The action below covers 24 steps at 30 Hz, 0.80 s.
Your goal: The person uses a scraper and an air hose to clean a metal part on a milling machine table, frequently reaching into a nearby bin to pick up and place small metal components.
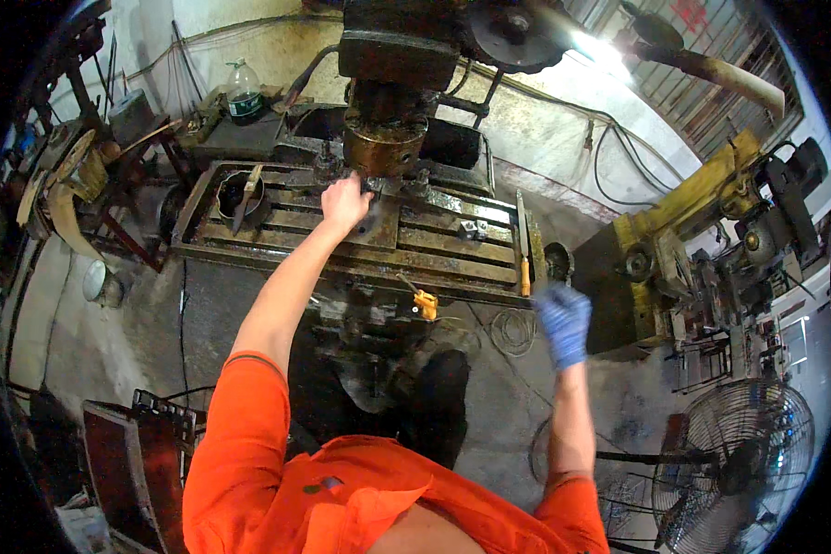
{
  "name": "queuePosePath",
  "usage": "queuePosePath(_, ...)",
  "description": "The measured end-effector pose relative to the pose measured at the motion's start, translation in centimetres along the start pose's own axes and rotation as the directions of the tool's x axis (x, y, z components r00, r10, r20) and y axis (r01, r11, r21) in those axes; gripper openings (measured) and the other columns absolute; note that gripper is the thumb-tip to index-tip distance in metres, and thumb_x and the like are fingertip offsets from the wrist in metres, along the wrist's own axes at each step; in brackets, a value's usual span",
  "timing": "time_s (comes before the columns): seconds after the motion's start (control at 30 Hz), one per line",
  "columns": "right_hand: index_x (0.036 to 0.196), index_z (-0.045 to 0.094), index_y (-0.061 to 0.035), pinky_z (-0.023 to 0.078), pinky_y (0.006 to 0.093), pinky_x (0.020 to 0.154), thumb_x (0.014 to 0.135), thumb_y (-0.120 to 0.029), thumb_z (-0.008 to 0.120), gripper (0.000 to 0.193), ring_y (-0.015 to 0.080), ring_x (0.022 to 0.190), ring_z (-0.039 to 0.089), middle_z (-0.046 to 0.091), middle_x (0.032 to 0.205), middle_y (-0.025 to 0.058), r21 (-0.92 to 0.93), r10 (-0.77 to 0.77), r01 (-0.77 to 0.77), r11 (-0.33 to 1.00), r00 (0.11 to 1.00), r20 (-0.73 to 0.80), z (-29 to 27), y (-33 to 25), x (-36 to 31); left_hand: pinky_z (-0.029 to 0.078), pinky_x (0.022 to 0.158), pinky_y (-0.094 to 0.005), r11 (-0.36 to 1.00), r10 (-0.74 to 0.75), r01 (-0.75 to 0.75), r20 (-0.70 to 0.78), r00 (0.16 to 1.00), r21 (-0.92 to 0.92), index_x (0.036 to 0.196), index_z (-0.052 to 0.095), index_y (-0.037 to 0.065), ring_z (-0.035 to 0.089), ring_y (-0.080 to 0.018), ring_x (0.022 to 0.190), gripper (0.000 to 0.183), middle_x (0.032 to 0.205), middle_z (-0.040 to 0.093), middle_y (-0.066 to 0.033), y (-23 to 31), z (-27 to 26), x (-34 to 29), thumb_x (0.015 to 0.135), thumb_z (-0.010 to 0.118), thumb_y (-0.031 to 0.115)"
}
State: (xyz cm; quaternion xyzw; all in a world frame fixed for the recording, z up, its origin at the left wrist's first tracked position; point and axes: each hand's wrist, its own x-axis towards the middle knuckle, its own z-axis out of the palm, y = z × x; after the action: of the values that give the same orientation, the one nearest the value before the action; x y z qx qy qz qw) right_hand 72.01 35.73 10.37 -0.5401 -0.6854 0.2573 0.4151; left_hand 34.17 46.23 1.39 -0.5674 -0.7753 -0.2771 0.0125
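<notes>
My bare left hand (344, 203) reaches to the dark slotted machine table (309, 242), just under the round spindle head (385, 148). Its fingers are curled closed beside dark clamping parts, and what they grip is hidden. In a blue glove, my right hand (563, 323) hangs off the table's front right corner, smeared by motion, so its fingers do not show clearly. Close to it lies a file (525, 275) with a wooden handle, along the table's right end. Small metal blocks (472, 228) rest on the slots between my hands.
A round pot (227, 198) with a brush stands at the table's left. Under the front edge sticks out a yellow-wrapped lever (425, 305). A large fan (739, 462) stands at lower right, a yellow machine (637, 235) at right, and a plastic bottle (244, 92) behind.
</notes>
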Motion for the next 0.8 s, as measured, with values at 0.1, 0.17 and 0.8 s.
queuePosePath(0.1, 0.092, 0.063, -0.001, 0.045, 0.0279, 0.069, 0.077, -0.011, 0.062, 0.017, 0.0137, 0.075, 0.054, 0.063, 0.088, 0.0058, -0.145, -0.401, 0.376, 0.915, 0.886, -0.231, -5.7, -8.0, 7.0, 0.049, 0.073, -0.0423, 0.992, 0.021, -0.012, 0.064, 0.998, -0.129, 0.1, 0.061, 0.007, 0.061, -0.0334, 0.082, 0.038, 0.083, 0.063, -0.0169, -1.3, 0.0, 0.8, 0.067, 0.067, 0.026)
queuePosePath(0.17, 0.111, 0.055, -0.0029, 0.042, 0.036, 0.091, 0.078, -0.019, 0.059, 0.037, 0.0229, 0.101, 0.053, 0.056, 0.11, 0.0111, 0.077, -0.413, 0.487, 0.87, 0.805, -0.426, -10.3, -12.1, 12.6, 0.048, 0.075, -0.0414, 0.978, 0.049, -0.024, 0.112, 0.992, -0.209, 0.101, 0.062, 0.008, 0.06, -0.033, 0.084, 0.038, 0.085, 0.063, -0.0172, -1.8, -0.1, 1.3, 0.066, 0.066, 0.024)
queuePosePath(0.8, 0.072, 0.047, -0.0032, 0.037, 0.0433, 0.09, 0.092, -0.03, 0.034, 0.035, 0.0288, 0.098, 0.054, 0.057, 0.088, 0.0124, 0.011, -0.655, 0.765, 0.644, 0.558, -0.51, -4.6, -12.7, 4.9, 0.048, 0.073, -0.0418, 0.979, -0.052, 0.078, 0.138, 0.989, -0.186, 0.087, 0.065, 0.003, 0.06, -0.0338, 0.082, 0.033, 0.081, 0.063, -0.0194, -1.6, 0.1, 1.5, 0.065, 0.07, 0.028)
